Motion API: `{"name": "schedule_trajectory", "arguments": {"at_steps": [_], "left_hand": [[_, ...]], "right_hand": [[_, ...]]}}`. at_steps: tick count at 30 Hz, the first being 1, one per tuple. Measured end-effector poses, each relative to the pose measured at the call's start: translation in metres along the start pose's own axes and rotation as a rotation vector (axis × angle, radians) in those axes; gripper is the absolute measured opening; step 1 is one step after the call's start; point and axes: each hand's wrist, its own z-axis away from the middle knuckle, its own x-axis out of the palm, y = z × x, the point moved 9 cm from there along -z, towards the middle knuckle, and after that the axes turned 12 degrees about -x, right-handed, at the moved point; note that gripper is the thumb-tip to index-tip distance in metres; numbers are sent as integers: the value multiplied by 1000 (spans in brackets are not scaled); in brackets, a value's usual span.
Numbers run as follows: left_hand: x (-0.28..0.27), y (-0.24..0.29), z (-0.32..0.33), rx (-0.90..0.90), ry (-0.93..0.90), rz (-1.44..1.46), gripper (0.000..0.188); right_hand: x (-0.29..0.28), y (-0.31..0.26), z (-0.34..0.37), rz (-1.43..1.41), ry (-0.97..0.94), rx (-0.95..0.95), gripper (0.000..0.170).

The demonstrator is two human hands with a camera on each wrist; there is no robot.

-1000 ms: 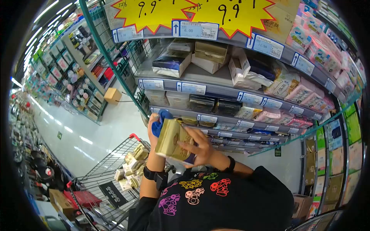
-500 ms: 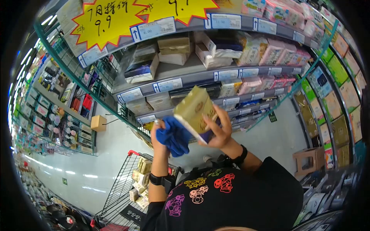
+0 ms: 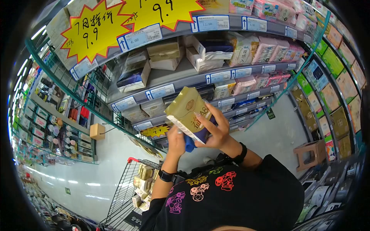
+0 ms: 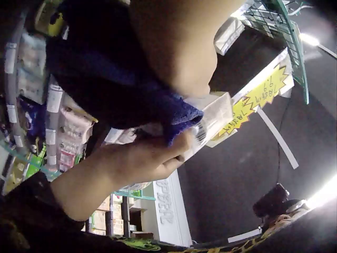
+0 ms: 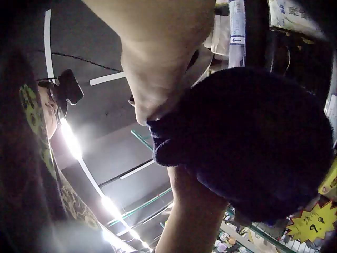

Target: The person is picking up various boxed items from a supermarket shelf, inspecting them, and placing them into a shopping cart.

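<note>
The pack (image 3: 188,109) was gold above with a darker gold emblem and lettering, deep blue-purple at its lower end and white along one side. The cloth (image 3: 189,143) was plain blue. Yellow starburst signs (image 3: 94,30) had red edges and black handwriting; blue-rimmed white labels (image 3: 138,37) lined grey shelf edges (image 3: 190,84). The black shirt (image 3: 250,196) bore cartoon outlines in purple, yellow, pale pink, red and green. The stool (image 3: 310,152) was brown.

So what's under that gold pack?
Part of a blue cloth shows at its lower edge, beside the left hand; the gold pack itself covers anything else beneath.
</note>
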Motion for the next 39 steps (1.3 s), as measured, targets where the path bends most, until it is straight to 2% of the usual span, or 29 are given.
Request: {"name": "schedule_trajectory", "arguments": {"at_steps": [1,3,5,6,9,11,13,14,16,18,19,20,21,23,26,27,30,31,34,37,38,39], "left_hand": [[-16,7,-3,-11,66,-8,50],[-51,25,-6,173,310,81,48],[-67,56,-12,265,468,174,48],[-66,70,-13,291,477,138,44],[-38,80,-9,323,314,-255,39],[-23,69,-12,278,202,-185,34],[-15,47,-16,139,48,-118,36],[-16,38,-16,72,69,-14,36],[-10,17,-15,-63,119,196,38],[-26,-32,-20,-227,205,489,36],[-30,-42,-24,-311,247,633,36],[-26,-25,-30,-346,235,845,33],[-35,-40,-35,-328,265,887,36],[-41,-30,-38,-226,230,876,52],[-21,-25,-32,-307,50,960,56],[-17,-32,-29,-377,40,912,57],[-5,-50,-20,-588,41,758,63],[-2,-47,-19,-588,16,737,64],[8,-39,-20,-579,-93,747,62],[-4,-46,-31,-492,-96,370,52],[-6,-27,-32,-481,-124,292,34],[-11,-18,-35,-376,-84,276,28]], "right_hand": [[1,3,2,27,-3,-4,71],[4,9,9,80,-7,-15,72],[9,7,9,83,-44,-22,72],[12,6,9,82,-63,-25,73],[15,10,6,48,4,43,73],[15,14,0,51,20,50,72],[12,21,-1,25,21,45,70],[14,26,4,-33,-7,40,69],[20,36,14,-402,61,104,73],[29,39,13,-685,83,145,80],[36,40,12,-853,80,194,75],[50,47,24,-1096,127,432,75],[67,48,40,-1331,174,675,75],[86,50,58,-1523,271,835,73],[97,48,71,-1676,389,1016,68],[99,49,74,-1705,425,1069,66],[97,61,84,-1680,507,1062,63],[96,65,87,-1665,541,1075,63],[80,78,86,-1381,559,985,64],[45,79,47,-986,316,644,66],[22,76,20,-769,283,429,58],[8,76,6,-566,256,318,58]]}}
